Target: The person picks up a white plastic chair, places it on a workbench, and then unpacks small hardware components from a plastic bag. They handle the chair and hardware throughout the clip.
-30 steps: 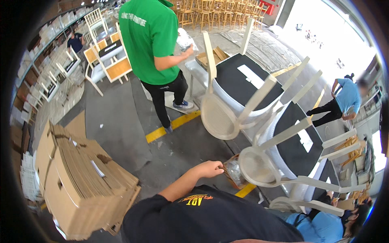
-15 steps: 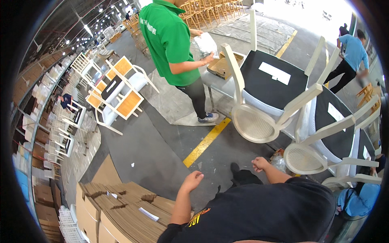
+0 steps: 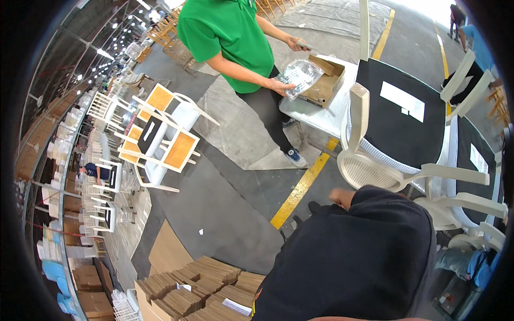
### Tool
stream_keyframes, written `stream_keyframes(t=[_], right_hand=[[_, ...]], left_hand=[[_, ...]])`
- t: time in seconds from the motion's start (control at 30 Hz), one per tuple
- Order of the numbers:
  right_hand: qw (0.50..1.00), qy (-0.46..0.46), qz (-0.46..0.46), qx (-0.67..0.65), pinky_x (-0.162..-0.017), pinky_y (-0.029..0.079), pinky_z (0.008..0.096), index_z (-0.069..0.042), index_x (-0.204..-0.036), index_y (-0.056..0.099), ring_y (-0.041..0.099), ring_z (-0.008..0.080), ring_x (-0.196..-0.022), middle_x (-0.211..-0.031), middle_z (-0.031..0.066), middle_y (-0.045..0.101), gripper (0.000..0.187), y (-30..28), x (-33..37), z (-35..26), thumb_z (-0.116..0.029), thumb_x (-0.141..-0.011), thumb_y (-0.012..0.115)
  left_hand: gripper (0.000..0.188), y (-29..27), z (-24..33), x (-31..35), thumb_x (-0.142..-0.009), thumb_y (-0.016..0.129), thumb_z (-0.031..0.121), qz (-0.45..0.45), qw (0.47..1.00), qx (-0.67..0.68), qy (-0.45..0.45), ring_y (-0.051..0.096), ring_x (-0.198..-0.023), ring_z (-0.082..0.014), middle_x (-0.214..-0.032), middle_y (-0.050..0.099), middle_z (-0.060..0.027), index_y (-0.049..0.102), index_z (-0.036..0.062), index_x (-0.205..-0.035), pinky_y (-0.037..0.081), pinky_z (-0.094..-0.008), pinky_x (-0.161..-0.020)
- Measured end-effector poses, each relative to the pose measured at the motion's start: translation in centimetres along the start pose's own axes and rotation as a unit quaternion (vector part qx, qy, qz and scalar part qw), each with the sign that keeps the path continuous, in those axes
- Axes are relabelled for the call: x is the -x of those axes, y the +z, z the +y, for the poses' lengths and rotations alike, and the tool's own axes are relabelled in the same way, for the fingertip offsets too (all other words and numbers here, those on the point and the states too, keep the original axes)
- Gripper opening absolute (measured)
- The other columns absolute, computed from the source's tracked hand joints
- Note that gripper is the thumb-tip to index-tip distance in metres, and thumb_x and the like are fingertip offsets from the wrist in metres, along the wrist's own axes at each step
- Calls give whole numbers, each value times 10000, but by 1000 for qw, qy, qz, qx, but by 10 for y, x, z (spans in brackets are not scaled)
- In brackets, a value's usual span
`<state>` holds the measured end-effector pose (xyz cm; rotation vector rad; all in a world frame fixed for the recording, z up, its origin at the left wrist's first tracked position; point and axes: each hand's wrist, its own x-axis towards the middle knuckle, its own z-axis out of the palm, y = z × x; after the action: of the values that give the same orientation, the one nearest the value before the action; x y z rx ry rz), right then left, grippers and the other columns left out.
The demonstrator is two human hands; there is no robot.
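Observation:
My right hand [image 3: 341, 198] is in front of my dark shirt, beside the seat-back end of an upturned cream chair [image 3: 370, 167]. It is smeared by motion and I cannot make out its fingers. My left hand is out of the picture. A person in a green shirt [image 3: 227, 37] stands ahead, one hand on a clear plastic bag [image 3: 301, 76] and the other on a small thin object [image 3: 304, 45]. Next to the bag, an open cardboard box [image 3: 327, 85] rests on a pale tabletop [image 3: 342, 119].
A stack of folded cardboard [image 3: 209, 289] stands at my lower left. More upturned chairs [image 3: 471, 160] crowd the right side. White chairs with orange panels [image 3: 160, 134] stand at the left. A yellow floor line [image 3: 300, 191] runs ahead; another person in blue [image 3: 478, 45] is at the far right.
My left hand has gone out of view and my right has come up close to my body. The green-shirted person now holds the bag lower, in one hand. My view has shifted.

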<state>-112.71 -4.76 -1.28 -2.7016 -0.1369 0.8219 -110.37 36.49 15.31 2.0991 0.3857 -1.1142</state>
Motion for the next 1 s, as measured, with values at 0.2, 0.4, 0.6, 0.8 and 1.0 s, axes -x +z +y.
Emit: stream_keyframes(t=[0.2,0.4,0.6,0.8,1.0], right_hand=[[834,219,21,-506,-448,553,404,0,-911,668,654,245,-497,-648,123,657,381,-129,-112,-9,-369,-925,575],[762,268,102,-581,-438,554,397,-8,-898,674,654,236,-499,-676,117,662,338,-156,-153,-18,-337,-910,599],[745,426,25,-512,-427,526,418,44,-893,662,653,267,-508,-704,137,667,355,-130,-127,-9,-305,-923,604],[538,567,79,-619,-452,525,458,65,-929,646,670,307,-558,-789,173,677,351,-108,-100,-16,-276,-968,572],[659,545,188,-484,-521,554,498,19,-1026,690,705,377,-698,-915,204,706,364,-97,-163,-42,-323,-934,604]], left_hand=[[277,-63,57,-61,-957,522,198,23,993,108,-48,665,-828,-316,-978,685,-183,587,1,-1140,581,-435,-710],[282,-121,107,-139,-953,514,189,-35,999,19,-19,663,-837,-326,-990,680,-190,580,-5,-1147,582,-448,-718],[288,-198,172,-225,-949,506,181,-108,979,-164,50,662,-846,-335,-1002,674,-198,573,-12,-1153,582,-462,-726],[294,-272,297,-316,-946,498,173,-109,992,-65,-5,660,-855,-345,-1014,669,-205,566,-18,-1159,582,-475,-734],[384,-279,446,-363,-963,476,176,-19,992,124,-4,645,-1001,-359,-1198,611,-213,496,-61,-1265,564,-507,-836]])
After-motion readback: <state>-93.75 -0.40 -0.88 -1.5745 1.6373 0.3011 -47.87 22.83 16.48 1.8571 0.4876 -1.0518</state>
